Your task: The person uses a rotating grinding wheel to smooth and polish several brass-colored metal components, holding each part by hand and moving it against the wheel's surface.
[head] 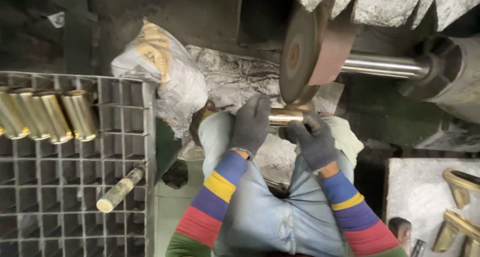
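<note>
My left hand (251, 123) and my right hand (313, 139), both in dark grey gloves, grip a shiny brass tube (286, 115) from either end. The tube is held level against the lower rim of a round buffing wheel (300, 54) that sits on a steel shaft (382, 64). My sleeves are striped in blue, yellow, purple and red. My knees in light blue trousers (260, 207) are under the hands.
A metal grid rack (75, 187) at the left carries several polished brass tubes (50, 117) and one dull tube (121, 188). A white sack (165, 67) lies behind it. Brass handles (460, 207) rest on a grey slab at the right.
</note>
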